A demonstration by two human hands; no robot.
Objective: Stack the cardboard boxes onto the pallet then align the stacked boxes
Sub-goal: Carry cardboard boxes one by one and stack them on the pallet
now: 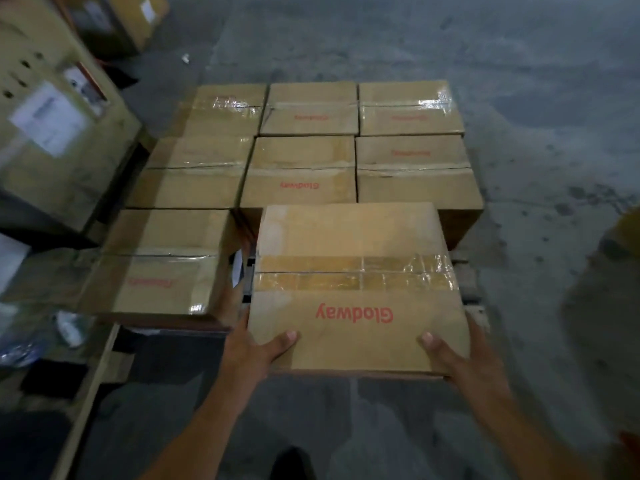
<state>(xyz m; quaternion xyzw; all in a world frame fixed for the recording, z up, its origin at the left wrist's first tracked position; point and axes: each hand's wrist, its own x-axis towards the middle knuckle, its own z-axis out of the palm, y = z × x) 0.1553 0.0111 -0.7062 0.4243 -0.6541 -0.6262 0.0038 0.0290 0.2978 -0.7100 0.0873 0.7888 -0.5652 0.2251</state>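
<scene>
Head view: we hold the box [356, 289] over the pallet's [468, 287] front gap.
Grip: left hand [258, 351] and right hand [462, 362] clamped on its near corners.
Advice: we should lower it flat, then slide it flush against the neighbours [162, 268].

You hold a taped box [356, 237] in both hands at the near edge of the pallet [468, 278].

Your left hand [256, 351] grips its near left corner and your right hand [460, 362] its near right corner, thumbs on top. Its red "Glodway" print is upside down to you. Seven more boxes [301, 168] lie in rows beyond it. A big carton [52, 133] stands left on the concrete floor [536, 98].
</scene>
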